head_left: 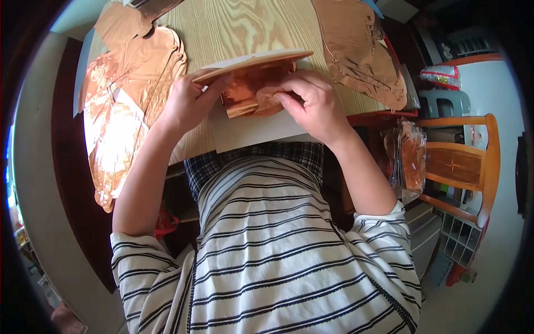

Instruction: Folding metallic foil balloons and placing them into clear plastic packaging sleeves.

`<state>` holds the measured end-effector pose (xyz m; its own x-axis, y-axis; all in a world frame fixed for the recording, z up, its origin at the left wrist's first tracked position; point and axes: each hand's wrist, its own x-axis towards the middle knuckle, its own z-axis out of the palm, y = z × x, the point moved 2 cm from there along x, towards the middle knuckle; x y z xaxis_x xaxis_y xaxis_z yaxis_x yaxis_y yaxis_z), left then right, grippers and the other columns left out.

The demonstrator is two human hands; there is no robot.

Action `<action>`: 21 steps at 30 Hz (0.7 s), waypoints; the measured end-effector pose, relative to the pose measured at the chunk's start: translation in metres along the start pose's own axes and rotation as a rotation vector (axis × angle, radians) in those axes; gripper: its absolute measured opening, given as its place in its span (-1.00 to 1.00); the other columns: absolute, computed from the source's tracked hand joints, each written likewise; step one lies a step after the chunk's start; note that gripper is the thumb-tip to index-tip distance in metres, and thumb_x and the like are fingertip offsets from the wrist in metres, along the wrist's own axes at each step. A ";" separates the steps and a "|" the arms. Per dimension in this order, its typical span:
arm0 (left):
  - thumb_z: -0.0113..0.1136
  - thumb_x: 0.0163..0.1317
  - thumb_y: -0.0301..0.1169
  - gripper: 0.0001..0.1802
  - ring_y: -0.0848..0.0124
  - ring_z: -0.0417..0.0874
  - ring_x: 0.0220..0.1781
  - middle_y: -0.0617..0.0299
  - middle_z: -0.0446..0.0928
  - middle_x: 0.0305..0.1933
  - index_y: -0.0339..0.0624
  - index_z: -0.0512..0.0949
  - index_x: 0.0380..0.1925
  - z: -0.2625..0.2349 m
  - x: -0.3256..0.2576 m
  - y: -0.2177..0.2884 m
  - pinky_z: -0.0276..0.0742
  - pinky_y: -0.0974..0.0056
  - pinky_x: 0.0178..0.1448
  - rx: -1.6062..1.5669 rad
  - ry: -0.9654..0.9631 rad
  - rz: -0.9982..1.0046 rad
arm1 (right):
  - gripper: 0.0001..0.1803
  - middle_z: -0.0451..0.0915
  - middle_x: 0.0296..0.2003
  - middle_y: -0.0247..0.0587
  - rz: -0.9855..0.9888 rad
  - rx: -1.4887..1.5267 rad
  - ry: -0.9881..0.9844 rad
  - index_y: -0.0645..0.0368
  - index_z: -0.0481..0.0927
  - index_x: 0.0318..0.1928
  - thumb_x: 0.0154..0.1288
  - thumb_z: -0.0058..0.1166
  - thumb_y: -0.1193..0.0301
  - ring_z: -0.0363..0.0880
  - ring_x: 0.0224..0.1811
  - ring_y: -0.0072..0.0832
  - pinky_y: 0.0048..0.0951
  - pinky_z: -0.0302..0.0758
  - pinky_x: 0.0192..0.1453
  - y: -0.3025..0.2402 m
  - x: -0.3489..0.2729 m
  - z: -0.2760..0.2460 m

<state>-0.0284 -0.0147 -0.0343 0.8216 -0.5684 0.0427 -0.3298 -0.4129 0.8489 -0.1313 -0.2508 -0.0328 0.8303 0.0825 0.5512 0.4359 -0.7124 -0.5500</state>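
At the near edge of the wooden table (239, 25), both my hands work on a shiny copper-coloured foil piece (253, 80), apparently a flat foil balloon. It is partly folded, with a pale, stiff-looking sheet edge standing along its far side. My left hand (189, 103) is closed on the left end of this edge, its thumb on the near side. Between the thumb and fingers of my right hand (314, 103) is a crumpled, translucent fold of the foil. Beneath them a white sheet (250, 132) lies over the table edge.
Flat, uninflated copper foil balloons (144, 69) spread over the table's left side and hang off it. More copper foil (361, 55) covers the right side. A wooden chair (453, 161) at right bears clear-bagged foil (413, 158). Behind it stands a grey plastic stool (448, 106).
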 end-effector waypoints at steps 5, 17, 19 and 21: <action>0.22 0.32 -0.53 -0.69 0.17 0.80 -0.04 -0.03 0.73 -0.04 -0.26 0.67 0.06 0.000 -0.002 0.011 0.68 0.20 0.13 0.098 -0.038 0.203 | -0.82 0.68 -0.43 -0.10 0.160 -0.080 0.058 0.15 0.71 -0.29 0.13 0.40 0.36 0.67 -0.38 -0.07 -0.11 0.59 -0.29 0.018 0.003 0.023; 0.40 0.14 -0.56 -0.75 0.01 0.71 0.09 -0.04 0.63 -0.05 -0.32 0.64 -0.15 0.028 -0.012 0.020 0.65 0.06 0.14 0.332 0.131 0.526 | -0.48 0.64 -0.16 -0.17 0.348 -0.438 0.034 -0.01 0.66 0.02 0.02 0.46 0.16 0.61 -0.04 -0.08 0.07 0.42 0.14 -0.005 0.004 0.017; 0.41 0.14 -0.52 -0.76 0.00 0.70 0.07 -0.03 0.62 -0.04 -0.30 0.64 -0.17 0.029 -0.012 0.020 0.64 0.03 0.14 0.359 0.141 0.510 | -0.43 0.63 -0.14 -0.15 0.295 -0.531 0.103 -0.02 0.66 0.04 -0.02 0.49 0.11 0.60 0.00 -0.07 0.08 0.42 0.15 0.000 -0.001 0.022; 0.40 0.14 -0.51 -0.77 0.02 0.69 0.05 0.00 0.61 -0.05 -0.27 0.63 -0.19 0.028 -0.012 0.020 0.63 0.04 0.13 0.374 0.148 0.528 | -0.42 0.60 -0.13 -0.14 0.270 -0.528 0.170 0.01 0.63 0.00 -0.04 0.49 0.09 0.56 0.00 -0.06 0.13 0.40 0.12 0.004 -0.004 0.023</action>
<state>-0.0578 -0.0366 -0.0328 0.5519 -0.6690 0.4979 -0.8229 -0.3398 0.4554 -0.1247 -0.2382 -0.0517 0.8017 -0.2298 0.5518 -0.0485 -0.9451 -0.3232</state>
